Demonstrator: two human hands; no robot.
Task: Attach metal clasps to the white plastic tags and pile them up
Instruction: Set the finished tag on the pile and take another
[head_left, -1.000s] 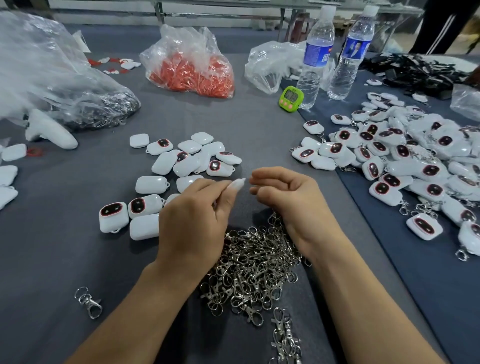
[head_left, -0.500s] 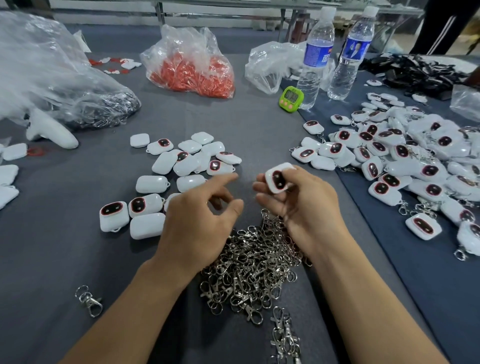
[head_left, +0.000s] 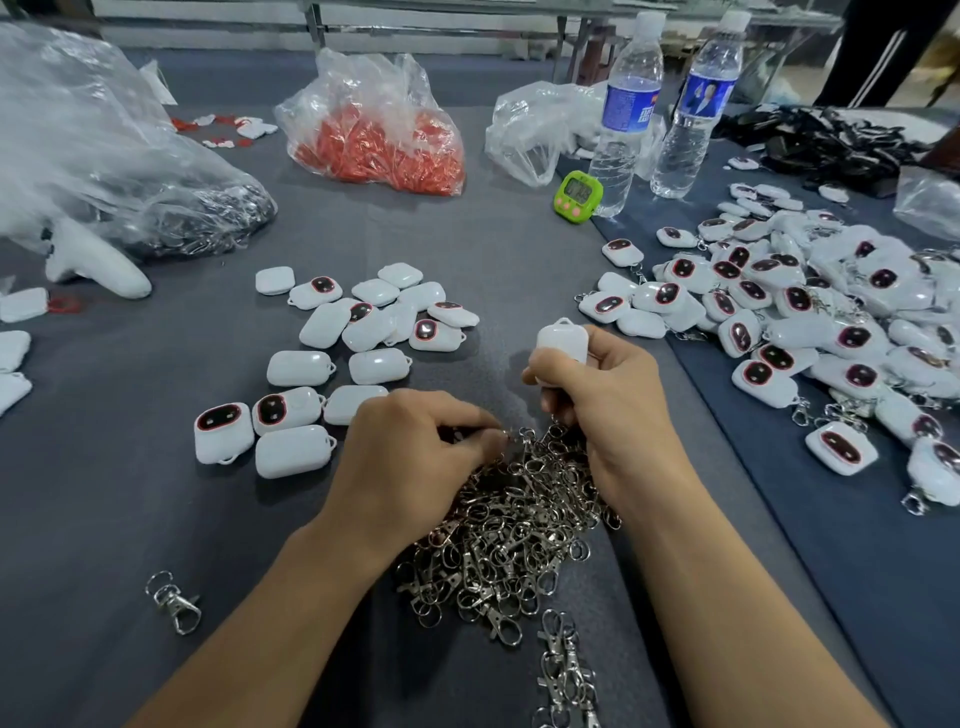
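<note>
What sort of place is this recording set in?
Likely a small assembly workshop: a heap of clasps, a big pile of clasped tags, and a bag of red parts on the table.

Slate-grey bench (head_left: 156, 493) all across, going deeper navy on the cloth (head_left: 857, 597) at right. The clasps (head_left: 519, 530) in the middle heap gleam bright silver. The loose tags (head_left: 301, 366) are glossy white, several with a dark oval window ringed in thin red. The tag (head_left: 563, 340) in the right hand (head_left: 608, 405) shows plain white only. Up back, a clear bag (head_left: 379, 140) glows orange-red inside, the timer (head_left: 577, 196) is lime green with pink buttons, and the bottles (head_left: 626, 114) are clear with blue labels and white caps.
</note>
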